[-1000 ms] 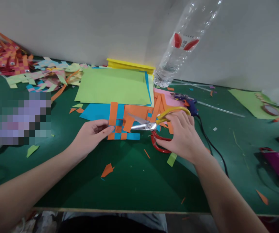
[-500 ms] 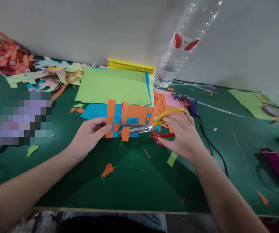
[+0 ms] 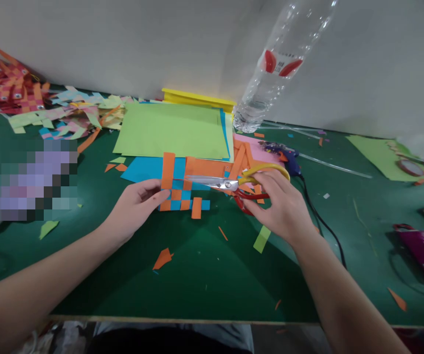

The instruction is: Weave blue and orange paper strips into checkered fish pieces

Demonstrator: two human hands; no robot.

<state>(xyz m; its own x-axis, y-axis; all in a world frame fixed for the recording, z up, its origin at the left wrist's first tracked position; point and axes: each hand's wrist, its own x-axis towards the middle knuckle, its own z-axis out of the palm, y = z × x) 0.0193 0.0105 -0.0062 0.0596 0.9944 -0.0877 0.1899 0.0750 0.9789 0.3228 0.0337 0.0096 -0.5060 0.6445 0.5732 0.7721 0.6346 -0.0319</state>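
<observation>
Woven orange-and-blue paper piece (image 3: pixel 176 195) at the middle of the green table (image 3: pixel 204 290), its left edge pinched between the thumb and fingers of the left hand (image 3: pixel 141 202). The right hand (image 3: pixel 280 206) grips the scissors (image 3: pixel 229 185) by their yellow and red handles; the blades point left across the piece's upper strips. A short orange offcut (image 3: pixel 196 208) overlaps the blue strip end at the near right. Light green sheets (image 3: pixel 173 130) lie beyond, with a clear bottle (image 3: pixel 261 86) to their far right. An orange scrap (image 3: pixel 163 258) lies nearer the table's near edge.
</observation>
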